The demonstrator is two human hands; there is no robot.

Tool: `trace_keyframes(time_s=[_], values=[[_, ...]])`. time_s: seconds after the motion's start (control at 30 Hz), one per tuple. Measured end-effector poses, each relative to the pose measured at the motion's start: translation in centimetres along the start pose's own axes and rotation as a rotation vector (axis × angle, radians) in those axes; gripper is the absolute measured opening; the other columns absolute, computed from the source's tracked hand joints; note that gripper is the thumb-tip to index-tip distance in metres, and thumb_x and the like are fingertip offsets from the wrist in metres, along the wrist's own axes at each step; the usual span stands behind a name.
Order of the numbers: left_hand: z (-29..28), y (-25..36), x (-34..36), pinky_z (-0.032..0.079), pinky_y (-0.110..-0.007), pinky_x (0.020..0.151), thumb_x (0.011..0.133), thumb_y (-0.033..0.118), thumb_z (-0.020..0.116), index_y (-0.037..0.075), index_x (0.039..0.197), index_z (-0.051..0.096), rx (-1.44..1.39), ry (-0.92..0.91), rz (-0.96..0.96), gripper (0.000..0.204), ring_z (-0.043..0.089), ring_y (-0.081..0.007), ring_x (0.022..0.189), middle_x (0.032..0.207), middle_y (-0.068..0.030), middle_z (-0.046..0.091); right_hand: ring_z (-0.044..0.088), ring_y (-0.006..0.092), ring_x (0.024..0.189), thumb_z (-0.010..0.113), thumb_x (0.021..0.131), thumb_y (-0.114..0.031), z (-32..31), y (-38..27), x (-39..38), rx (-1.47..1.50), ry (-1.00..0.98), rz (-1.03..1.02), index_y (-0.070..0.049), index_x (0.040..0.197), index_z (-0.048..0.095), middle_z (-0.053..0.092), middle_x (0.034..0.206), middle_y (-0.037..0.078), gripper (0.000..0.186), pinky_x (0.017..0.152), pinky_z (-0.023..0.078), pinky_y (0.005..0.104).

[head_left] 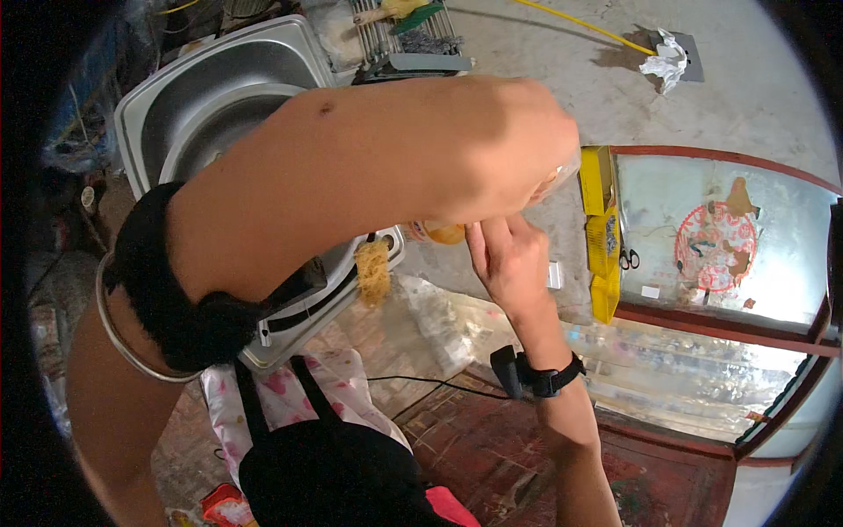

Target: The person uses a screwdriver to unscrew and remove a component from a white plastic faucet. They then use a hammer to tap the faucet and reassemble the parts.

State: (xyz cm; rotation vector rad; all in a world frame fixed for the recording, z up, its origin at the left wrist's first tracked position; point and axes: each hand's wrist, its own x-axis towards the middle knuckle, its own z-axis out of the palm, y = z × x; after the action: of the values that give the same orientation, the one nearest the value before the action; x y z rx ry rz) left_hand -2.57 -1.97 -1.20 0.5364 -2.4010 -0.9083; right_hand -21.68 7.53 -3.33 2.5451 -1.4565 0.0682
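Observation:
My left arm (351, 149) crosses the view from the lower left, and my left hand (518, 145) is curled with its back toward me. Clear plastic (566, 174) shows past its knuckles, and an orange-and-white part of what looks like a plastic container (439, 231) shows below the wrist; the rest is hidden behind the hand. Just beneath, my right hand (514, 259) comes up from the lower right, fingers bent and close together, their tips hidden against the left hand. A black watch-like band (537, 373) circles the right wrist.
A steel sink (145, 114) with a round basin lies behind my left arm. A yellow loofah-like scrubber (373, 272) hangs by its edge. A dish rack (408, 44) stands beyond. Yellow baskets (601, 241) and scissors (629, 257) hang near the window (667, 198).

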Motion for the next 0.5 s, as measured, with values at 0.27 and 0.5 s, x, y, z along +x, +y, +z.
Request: trace_keyframes(time_s=[0.27, 0.5], values=[[0.4, -1.0, -0.8, 0.042, -0.046, 0.064, 0.09, 0.013, 0.05, 0.0, 0.086, 0.052, -0.039, 0.191, 0.201, 0.014, 0.054, -0.0414, 0.07, 0.07, -0.0215, 0.054, 0.063, 0.026, 0.062, 0.065, 0.086, -0.022, 0.0, 0.4, 0.3, 0.0, 0.008, -0.018, -0.005, 0.11, 0.06, 0.062, 0.086, 0.013, 0.03, 0.051, 0.05, 0.0346], [0.9, -1.7, -0.3, 0.04, -0.045, 0.061, 0.089, 0.013, 0.051, 0.0, 0.086, 0.052, 0.047, 0.238, 0.267, 0.013, 0.052, -0.0411, 0.066, 0.068, -0.0216, 0.051, 0.062, 0.0264, 0.059, 0.066, 0.085, -0.023, -0.4, 0.9, 0.5, -0.002, -0.03, -0.053, -0.005, 0.11, 0.06, 0.059, 0.08, 0.011, 0.032, 0.051, 0.05, 0.0354]])
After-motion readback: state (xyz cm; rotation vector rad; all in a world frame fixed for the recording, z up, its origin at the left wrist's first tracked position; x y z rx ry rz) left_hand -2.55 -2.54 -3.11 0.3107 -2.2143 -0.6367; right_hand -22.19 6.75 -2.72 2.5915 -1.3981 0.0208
